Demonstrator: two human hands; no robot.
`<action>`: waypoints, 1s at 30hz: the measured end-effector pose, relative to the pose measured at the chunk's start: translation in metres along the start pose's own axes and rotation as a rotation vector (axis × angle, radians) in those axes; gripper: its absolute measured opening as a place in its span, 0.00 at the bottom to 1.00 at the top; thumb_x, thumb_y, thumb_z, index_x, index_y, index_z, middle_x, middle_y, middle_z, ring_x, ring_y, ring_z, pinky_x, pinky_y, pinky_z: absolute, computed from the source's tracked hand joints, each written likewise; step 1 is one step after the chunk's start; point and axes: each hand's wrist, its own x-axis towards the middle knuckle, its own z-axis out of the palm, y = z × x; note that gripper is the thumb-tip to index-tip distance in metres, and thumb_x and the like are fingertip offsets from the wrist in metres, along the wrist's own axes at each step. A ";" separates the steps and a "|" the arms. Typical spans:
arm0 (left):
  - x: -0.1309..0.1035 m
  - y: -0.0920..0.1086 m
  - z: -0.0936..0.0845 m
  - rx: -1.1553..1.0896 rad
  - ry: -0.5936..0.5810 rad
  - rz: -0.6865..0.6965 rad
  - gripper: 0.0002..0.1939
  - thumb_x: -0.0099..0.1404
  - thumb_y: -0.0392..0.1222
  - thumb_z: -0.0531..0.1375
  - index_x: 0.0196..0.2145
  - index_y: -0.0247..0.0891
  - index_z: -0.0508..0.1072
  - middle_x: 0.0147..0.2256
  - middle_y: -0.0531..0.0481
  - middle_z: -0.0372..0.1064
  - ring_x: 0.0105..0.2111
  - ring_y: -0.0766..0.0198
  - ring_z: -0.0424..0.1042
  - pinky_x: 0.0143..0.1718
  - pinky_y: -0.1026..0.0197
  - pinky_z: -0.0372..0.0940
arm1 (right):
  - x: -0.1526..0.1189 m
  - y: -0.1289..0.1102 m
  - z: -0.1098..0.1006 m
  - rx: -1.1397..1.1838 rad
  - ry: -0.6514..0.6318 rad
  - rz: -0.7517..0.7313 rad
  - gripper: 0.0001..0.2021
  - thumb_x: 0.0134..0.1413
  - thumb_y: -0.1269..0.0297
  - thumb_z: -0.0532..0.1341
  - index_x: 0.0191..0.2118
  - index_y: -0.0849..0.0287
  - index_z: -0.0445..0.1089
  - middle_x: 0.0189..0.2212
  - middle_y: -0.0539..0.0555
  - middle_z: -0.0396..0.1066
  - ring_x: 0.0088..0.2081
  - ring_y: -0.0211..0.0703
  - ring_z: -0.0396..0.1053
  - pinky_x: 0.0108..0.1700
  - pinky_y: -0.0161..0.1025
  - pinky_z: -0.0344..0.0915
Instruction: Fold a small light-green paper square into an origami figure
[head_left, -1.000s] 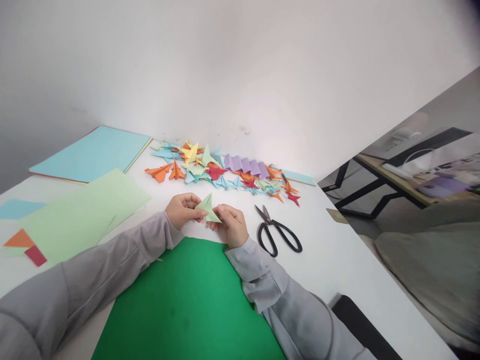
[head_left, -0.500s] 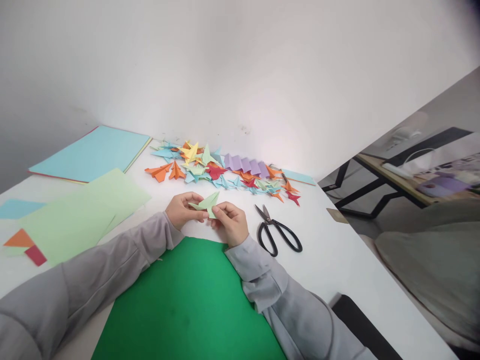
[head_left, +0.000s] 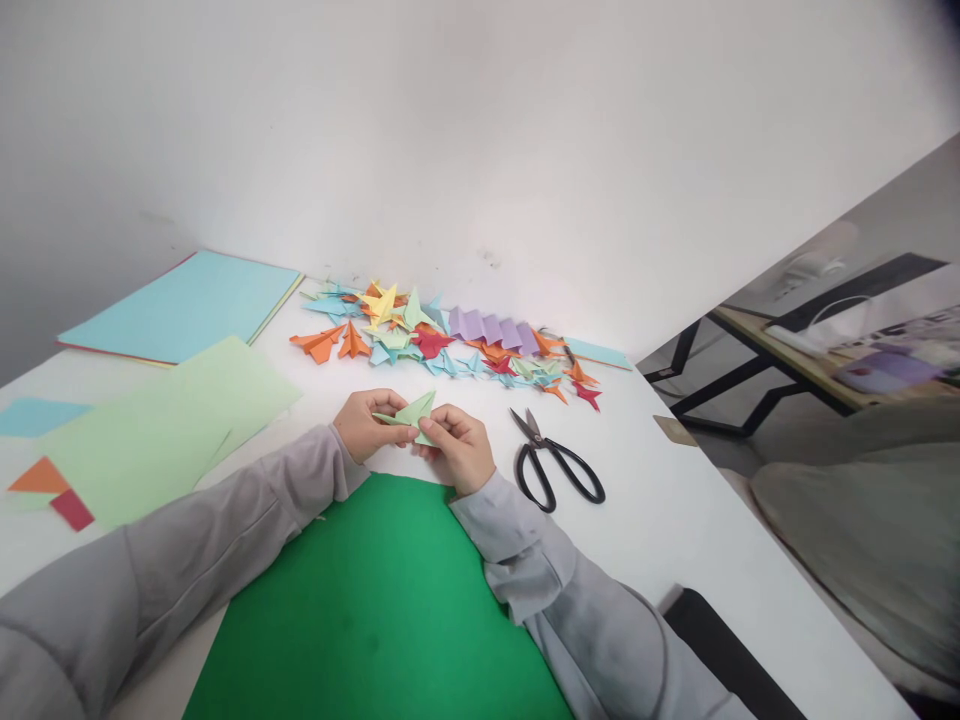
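Observation:
Between my two hands is a light green folded paper piece with pointed ends, held above the far edge of a green sheet. My left hand pinches its left side between thumb and fingers. My right hand is closed on its lower right part, the thumb pressed on top. The fingertips hide some of the folds. A pair of black-handled scissors lies with blades parted to the right of my right hand.
Behind my hands is a row of colourful folded paper pieces, including a purple pleated strip. Light green sheets and a blue-topped paper stack lie left. A black object rests at the lower right. A wall stands behind the table.
The upper point of the light green paper has tipped slightly down and left. My right thumb has shifted a little left on it; the rest looks the same.

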 end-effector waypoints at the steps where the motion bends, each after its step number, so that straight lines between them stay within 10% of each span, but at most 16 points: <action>1: 0.000 0.001 0.000 0.006 0.000 0.004 0.16 0.35 0.38 0.69 0.23 0.33 0.69 0.17 0.54 0.69 0.16 0.69 0.67 0.20 0.66 0.64 | 0.000 0.000 0.000 0.005 0.000 0.000 0.12 0.41 0.57 0.64 0.22 0.60 0.65 0.13 0.46 0.66 0.15 0.34 0.63 0.16 0.30 0.57; 30: -0.001 0.004 -0.001 -0.020 -0.012 -0.023 0.13 0.36 0.38 0.69 0.21 0.32 0.71 0.16 0.53 0.68 0.15 0.69 0.66 0.19 0.67 0.62 | -0.001 -0.002 -0.002 0.019 -0.049 -0.003 0.16 0.45 0.51 0.60 0.22 0.60 0.66 0.13 0.48 0.67 0.16 0.35 0.63 0.18 0.32 0.58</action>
